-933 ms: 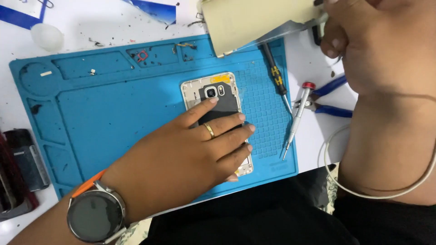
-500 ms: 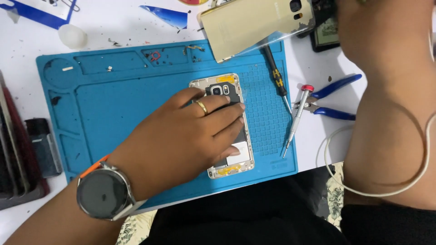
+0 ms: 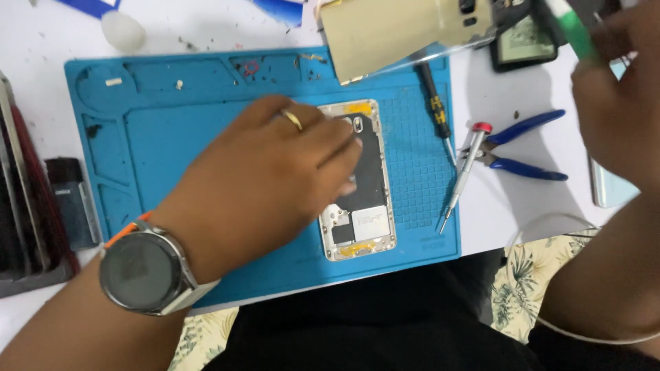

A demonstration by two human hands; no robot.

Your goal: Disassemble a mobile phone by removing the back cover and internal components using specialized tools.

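Your left hand (image 3: 268, 178) lies flat on the open phone (image 3: 361, 182), with its fingers spread over the top half; it presses down and its grip is not closed around anything. A gold ring (image 3: 292, 119) sits on one finger, and a round watch (image 3: 141, 270) with an orange and white strap is on that wrist. The phone lies face down with its back off, so you can see the dark inside and the silver parts near its lower end. It rests on the right part of the blue mat (image 3: 172, 137), which lies on the white tabletop (image 3: 495, 220). Your right hand (image 3: 619, 103) is up at the right edge, well apart from the phone, and its grip is closed on a green tool (image 3: 574, 31); the hand is blurred, so you cannot see the tool's tip. Above the phone, the gold back cover (image 3: 405, 31) is off and leans over the top edge of the mat. Just beside the phone on the right lie a black screwdriver (image 3: 434, 103) and a thin silver screwdriver with a red cap (image 3: 462, 172). Blue pliers (image 3: 522, 148) lie on the tabletop next to them. A white cable (image 3: 550, 227) curls near your right arm.
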